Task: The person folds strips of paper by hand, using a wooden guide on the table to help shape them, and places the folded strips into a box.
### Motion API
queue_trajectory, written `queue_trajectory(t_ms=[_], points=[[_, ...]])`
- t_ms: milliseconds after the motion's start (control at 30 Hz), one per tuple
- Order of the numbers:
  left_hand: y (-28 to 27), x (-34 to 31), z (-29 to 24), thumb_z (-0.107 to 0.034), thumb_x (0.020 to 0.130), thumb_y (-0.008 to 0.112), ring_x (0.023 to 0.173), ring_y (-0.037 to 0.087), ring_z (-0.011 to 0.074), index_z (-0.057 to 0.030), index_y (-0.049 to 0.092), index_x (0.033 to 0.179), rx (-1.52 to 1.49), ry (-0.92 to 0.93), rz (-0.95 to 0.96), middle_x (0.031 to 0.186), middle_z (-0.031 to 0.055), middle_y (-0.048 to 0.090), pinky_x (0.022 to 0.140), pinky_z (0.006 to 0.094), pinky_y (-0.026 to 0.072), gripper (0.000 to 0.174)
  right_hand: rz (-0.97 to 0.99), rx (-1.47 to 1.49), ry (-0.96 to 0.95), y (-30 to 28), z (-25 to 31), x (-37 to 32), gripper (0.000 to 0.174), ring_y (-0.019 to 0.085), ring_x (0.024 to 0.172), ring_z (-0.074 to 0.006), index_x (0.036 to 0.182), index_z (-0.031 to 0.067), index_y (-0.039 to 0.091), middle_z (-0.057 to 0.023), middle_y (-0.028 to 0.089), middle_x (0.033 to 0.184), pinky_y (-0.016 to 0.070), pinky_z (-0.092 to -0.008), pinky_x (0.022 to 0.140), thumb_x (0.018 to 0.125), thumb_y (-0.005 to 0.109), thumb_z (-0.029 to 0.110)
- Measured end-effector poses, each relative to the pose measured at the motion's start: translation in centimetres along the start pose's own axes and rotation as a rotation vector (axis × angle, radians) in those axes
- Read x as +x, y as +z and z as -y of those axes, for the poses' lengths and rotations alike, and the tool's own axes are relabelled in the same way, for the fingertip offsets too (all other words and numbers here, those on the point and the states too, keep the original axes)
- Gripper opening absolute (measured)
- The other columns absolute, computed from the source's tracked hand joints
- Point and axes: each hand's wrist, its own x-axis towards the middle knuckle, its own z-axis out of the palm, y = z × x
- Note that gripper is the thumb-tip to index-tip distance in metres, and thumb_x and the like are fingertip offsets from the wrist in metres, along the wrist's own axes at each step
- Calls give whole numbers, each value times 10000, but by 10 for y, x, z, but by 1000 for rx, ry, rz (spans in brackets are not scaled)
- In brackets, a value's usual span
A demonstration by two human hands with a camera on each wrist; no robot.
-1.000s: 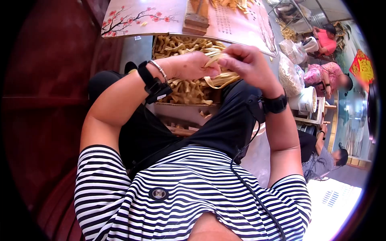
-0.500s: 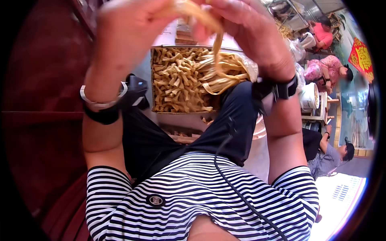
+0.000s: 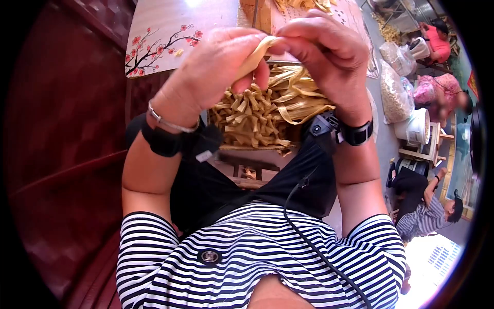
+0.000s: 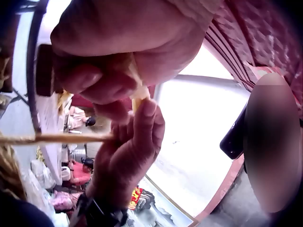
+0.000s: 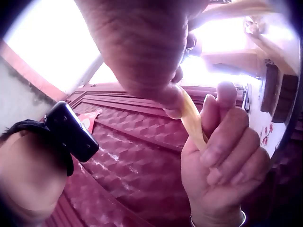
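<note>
Your left hand [image 3: 216, 72] and right hand [image 3: 327, 56] both pinch one pale strip [image 3: 253, 55], fingers curled tight and hiding most of it, raised above the box [image 3: 249, 147] of strips by your knees, its far rim hidden behind them, a blossom-print table [image 3: 159, 31] beyond, a red wall [image 3: 67, 103] at left.

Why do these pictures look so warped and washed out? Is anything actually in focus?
Head view: fisheye lens, black round border, bent edges, white glare lower right. Left wrist view: the left hand fills the lens, soft, against a washed-out background. Right wrist view: blown-out light up top; the yellow strip reads fairly clear.
</note>
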Motion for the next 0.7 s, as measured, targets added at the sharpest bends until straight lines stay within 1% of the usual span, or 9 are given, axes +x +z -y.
queue_trajectory(t_ms=[33, 133, 267, 333, 367, 467, 533, 633, 700], points=[[8, 1, 2, -183, 974, 409, 434, 418, 62, -18, 603, 940, -333, -147, -45, 622, 56, 583, 425, 194, 332, 257, 0, 27, -29, 5, -7, 0, 90, 591, 617, -143, 833, 9, 676, -57, 622, 714, 455, -254, 537, 768, 737, 20], [20, 2, 9, -131, 942, 474, 456, 447, 67, -15, 639, 882, -368, -291, -1, 615, 41, 579, 440, 183, 337, 211, 29, 212, 95, 8, -16, -11, 79, 571, 575, -113, 808, 9, 667, -50, 602, 658, 438, -248, 505, 780, 738, 29], [23, 4, -3, -287, 862, 684, 767, 671, 168, 7, 704, 911, -142, 29, 402, 834, 93, 710, 739, 288, 521, 299, -48, 343, 304, 17, -35, -31, 213, 445, 481, -62, 698, 12, 648, -29, 499, 523, 336, -225, 434, 851, 711, 147], [23, 5, -3, -333, 852, 684, 783, 680, 162, -4, 707, 934, -7, 166, 69, 860, 97, 714, 711, 267, 525, 340, -18, 415, 545, 16, -25, -28, 268, 451, 531, -45, 735, 0, 664, -12, 524, 569, 350, -217, 474, 904, 642, 206], [15, 12, -4, -358, 817, 695, 765, 684, 164, -27, 710, 958, 393, 323, -14, 899, 88, 714, 688, 251, 533, 360, 46, 607, 703, 21, -32, -33, 284, 471, 547, -47, 784, -8, 667, -6, 542, 592, 367, -215, 486, 917, 618, 238], [7, 14, 11, -326, 705, 761, 489, 523, 153, -66, 724, 906, 1090, 565, -134, 643, 16, 556, 464, 268, 420, 330, 234, 1127, 1032, 30, -38, -44, 326, 522, 593, -60, 925, -15, 654, -17, 611, 725, 419, -201, 516, 918, 596, 306], [14, 14, 10, -357, 647, 784, 446, 438, 151, -72, 721, 844, 981, 695, -156, 581, 15, 438, 420, 288, 337, 351, 278, 1336, 1065, 39, -36, -54, 277, 532, 604, -68, 932, 2, 642, -21, 623, 779, 432, -194, 526, 897, 627, 276], [18, 11, 16, -296, 652, 806, 549, 520, 160, -38, 703, 788, 1016, 804, -238, 690, 37, 543, 487, 289, 395, 309, 187, 1316, 925, 53, -28, -58, 213, 535, 581, -71, 935, 18, 630, -12, 628, 814, 426, -196, 506, 860, 685, 210], [14, 6, 25, -226, 702, 789, 628, 584, 187, -20, 710, 829, 1057, 799, -411, 798, 73, 629, 561, 295, 458, 255, -2, 1455, 1165, 39, -26, -50, 155, 519, 561, -51, 884, 16, 645, -9, 633, 782, 406, -177, 495, 860, 685, 164]])
